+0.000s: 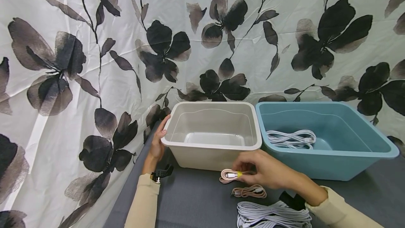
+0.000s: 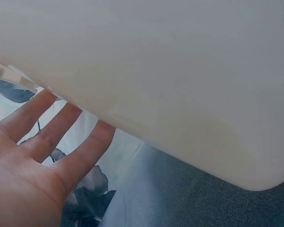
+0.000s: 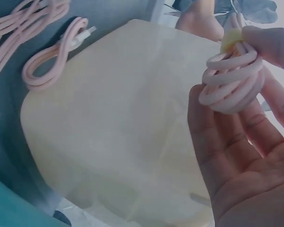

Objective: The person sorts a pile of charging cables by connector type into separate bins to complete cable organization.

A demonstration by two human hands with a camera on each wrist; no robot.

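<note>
My right hand [image 1: 264, 168] pinches a coiled pink cable [image 3: 232, 80] with a yellow tie between thumb and fingers, in front of the beige bin [image 1: 213, 147]. In the head view, its white plug shows beside the tie. A second coiled pink cable [image 1: 250, 191] lies on the table just below that hand. My left hand [image 1: 157, 143] touches the left side of the beige bin near its rim. Three fairly straight fingers [image 2: 85, 151] show against the bin wall in the left wrist view; their tips are partly hidden. No contents are visible inside the beige bin.
A blue bin [image 1: 332, 166] stands against the beige one on the right, with a coiled white cable [image 1: 291, 139] inside. A large white cable bundle [image 1: 272, 215] lies at the front of the grey table [image 1: 196, 200]. A floral curtain [image 1: 126, 45] hangs behind.
</note>
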